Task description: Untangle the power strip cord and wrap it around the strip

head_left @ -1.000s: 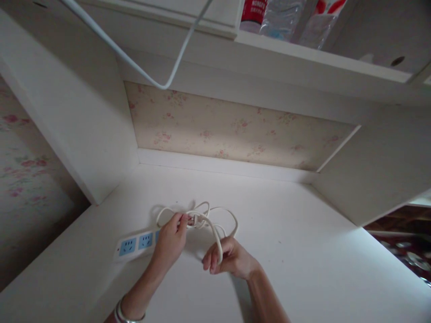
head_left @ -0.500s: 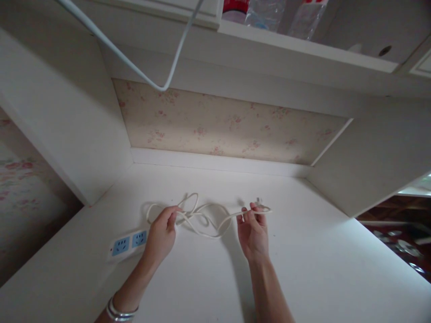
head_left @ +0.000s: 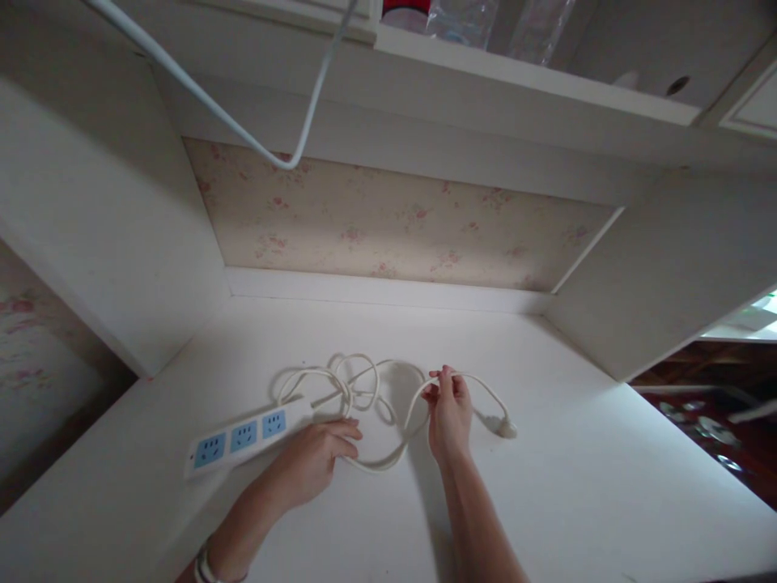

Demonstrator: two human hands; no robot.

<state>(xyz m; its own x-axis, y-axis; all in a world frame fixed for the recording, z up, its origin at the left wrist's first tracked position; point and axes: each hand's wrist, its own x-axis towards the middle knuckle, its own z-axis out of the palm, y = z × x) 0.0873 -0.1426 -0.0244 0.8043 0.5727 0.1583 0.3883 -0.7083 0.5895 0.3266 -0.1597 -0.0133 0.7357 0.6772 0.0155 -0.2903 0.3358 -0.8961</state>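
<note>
A white power strip (head_left: pixel 241 435) with blue sockets lies on the white desk (head_left: pixel 576 486) at the left. Its white cord (head_left: pixel 358 385) lies in loose loops behind my hands and ends in a plug (head_left: pixel 505 427) resting on the desk at the right. My left hand (head_left: pixel 319 457) lies low over the strip's right end, fingers curled onto a low loop of cord. My right hand (head_left: pixel 450 409) is raised with its fingertips pinched on the cord a little left of the plug.
The desk sits in a white alcove with flowered wallpaper (head_left: pixel 394 227) at the back and side panels left and right. A shelf above holds bottles (head_left: pixel 461 12). A thicker white cable (head_left: pixel 243 129) hangs across the upper left. Dark floor with objects shows at the far right.
The plug has left my right hand and now lies on the desk; that hand grips the cord further along. My left hand has dropped toward the strip's end. More sockets show.
</note>
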